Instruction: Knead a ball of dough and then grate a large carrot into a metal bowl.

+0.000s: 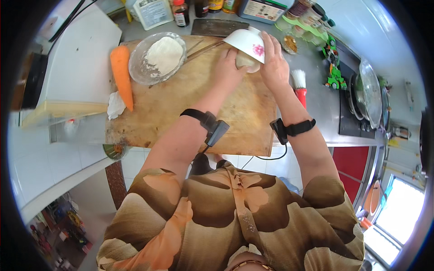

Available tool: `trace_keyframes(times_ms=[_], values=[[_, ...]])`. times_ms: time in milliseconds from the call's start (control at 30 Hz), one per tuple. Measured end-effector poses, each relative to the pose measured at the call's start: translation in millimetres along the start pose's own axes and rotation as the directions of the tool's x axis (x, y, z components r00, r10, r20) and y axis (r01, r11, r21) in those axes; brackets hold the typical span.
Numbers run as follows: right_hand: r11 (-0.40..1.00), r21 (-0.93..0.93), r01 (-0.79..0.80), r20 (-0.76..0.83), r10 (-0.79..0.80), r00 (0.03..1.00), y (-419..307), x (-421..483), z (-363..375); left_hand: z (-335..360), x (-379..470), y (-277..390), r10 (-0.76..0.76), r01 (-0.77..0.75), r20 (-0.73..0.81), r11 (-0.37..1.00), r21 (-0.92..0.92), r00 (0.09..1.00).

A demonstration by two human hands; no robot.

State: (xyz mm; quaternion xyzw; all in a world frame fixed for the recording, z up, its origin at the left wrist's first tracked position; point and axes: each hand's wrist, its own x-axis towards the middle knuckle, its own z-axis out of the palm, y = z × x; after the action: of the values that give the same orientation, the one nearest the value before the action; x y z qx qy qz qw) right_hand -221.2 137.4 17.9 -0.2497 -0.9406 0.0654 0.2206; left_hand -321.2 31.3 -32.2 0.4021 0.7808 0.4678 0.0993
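My right hand [275,66] grips a white bowl with a pink flower [247,42], tilted with its mouth down towards the board. Under its rim, my left hand [232,67] holds a pale, smooth lump that looks like dough [247,62], partly hidden by the bowl and fingers. Both are over the upper right of a wooden board [203,115]. To the left on the board stands a clear bowl [135,69] of white powder like flour [165,55]. Wooden chopsticks [205,49] lie between the two bowls.
A large carrot [121,74] and crumpled white tissue [116,105] lie at the board's left edge. Right of the board is a red-handled brush [299,84]. Behind are a dark cleaver-like blade [218,27], sauce bottles [181,13] and a spice rack [305,28]; a metal pan [368,91] stands far right.
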Motion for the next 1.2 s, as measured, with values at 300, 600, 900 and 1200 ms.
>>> trace_keyframes(times_ms=[300,600,900,1200], values=[[0.996,-0.064,-0.067,0.052,0.07,0.996,-1,-21,-5,10,-13,-10,-0.111,0.028,-0.079,0.734,-0.679,0.991],[0.986,0.019,-0.168,0.142,0.164,0.976,-4,-43,-19,-20,-43,-45,-0.368,0.283,-0.084,0.825,-0.489,0.926],[0.91,0.411,0.057,-0.064,-0.034,0.997,18,12,-5,-36,9,-3,0.176,-0.177,-0.01,0.983,-0.043,0.984],[0.737,0.515,-0.439,0.401,0.246,0.883,26,13,2,-41,8,11,0.096,-0.086,0.116,0.993,-0.086,0.989]])
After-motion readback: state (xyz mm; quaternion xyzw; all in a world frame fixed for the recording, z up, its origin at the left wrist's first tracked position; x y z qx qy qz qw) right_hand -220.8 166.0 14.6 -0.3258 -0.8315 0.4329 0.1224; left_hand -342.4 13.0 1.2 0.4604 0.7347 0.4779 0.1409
